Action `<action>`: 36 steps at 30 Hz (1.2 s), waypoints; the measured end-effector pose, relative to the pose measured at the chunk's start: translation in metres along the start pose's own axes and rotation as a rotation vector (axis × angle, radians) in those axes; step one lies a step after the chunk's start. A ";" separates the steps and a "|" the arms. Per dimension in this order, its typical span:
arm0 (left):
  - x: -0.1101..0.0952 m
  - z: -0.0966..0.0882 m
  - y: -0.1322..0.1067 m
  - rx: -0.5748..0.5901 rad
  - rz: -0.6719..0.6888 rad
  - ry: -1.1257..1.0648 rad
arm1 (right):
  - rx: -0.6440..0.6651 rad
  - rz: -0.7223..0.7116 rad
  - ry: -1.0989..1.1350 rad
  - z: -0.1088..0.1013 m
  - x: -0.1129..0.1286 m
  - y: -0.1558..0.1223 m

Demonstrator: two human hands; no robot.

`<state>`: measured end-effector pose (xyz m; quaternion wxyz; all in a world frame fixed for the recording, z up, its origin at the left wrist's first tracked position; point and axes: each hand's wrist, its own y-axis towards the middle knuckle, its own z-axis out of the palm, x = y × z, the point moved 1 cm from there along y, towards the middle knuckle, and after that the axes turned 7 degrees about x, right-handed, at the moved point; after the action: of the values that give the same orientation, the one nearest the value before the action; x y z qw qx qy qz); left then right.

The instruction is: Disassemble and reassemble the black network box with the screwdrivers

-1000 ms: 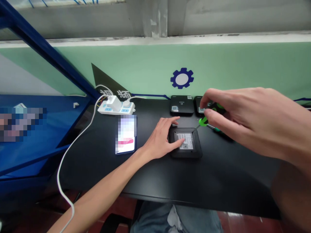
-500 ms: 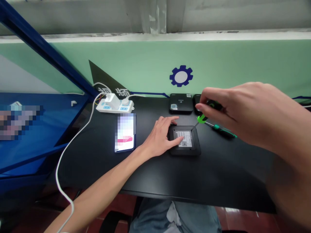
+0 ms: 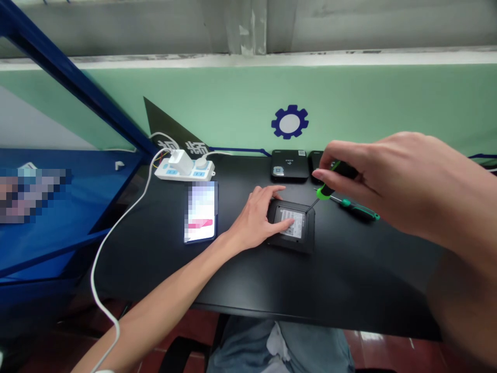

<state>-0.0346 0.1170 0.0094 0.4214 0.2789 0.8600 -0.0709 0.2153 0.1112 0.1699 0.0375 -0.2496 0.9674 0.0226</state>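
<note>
- left hand (image 3: 252,220): open, flat, pinning black box (image 3: 301,239) at mid-table (image 3: 349,280)
- box sits skewed; light hold, could pivot under push
- right hand (image 3: 388,176): pinching screwdriver (image 3: 323,192), tip at box's far-right corner; slanted, may slip off

Black box (image 3: 300,231) label-up; screwdriver (image 3: 324,191) tilted.

On the surface (image 3: 349,280), a flat box (image 3: 306,235) lies near the middle. A phone (image 3: 201,212) lies left of it, with a power strip (image 3: 184,170) behind the phone. Two units (image 3: 289,166) sit along the back edge behind the box, and a loose screwdriver (image 3: 359,210) lies right of it.
</note>
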 end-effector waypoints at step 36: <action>0.001 0.004 0.001 -0.052 0.036 -0.047 | -0.070 -0.194 0.285 0.000 0.032 0.008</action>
<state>-0.0316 0.1164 0.0063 0.4497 0.2816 0.8463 -0.0472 0.1839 0.1031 0.1670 -0.1068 -0.3434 0.9329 0.0170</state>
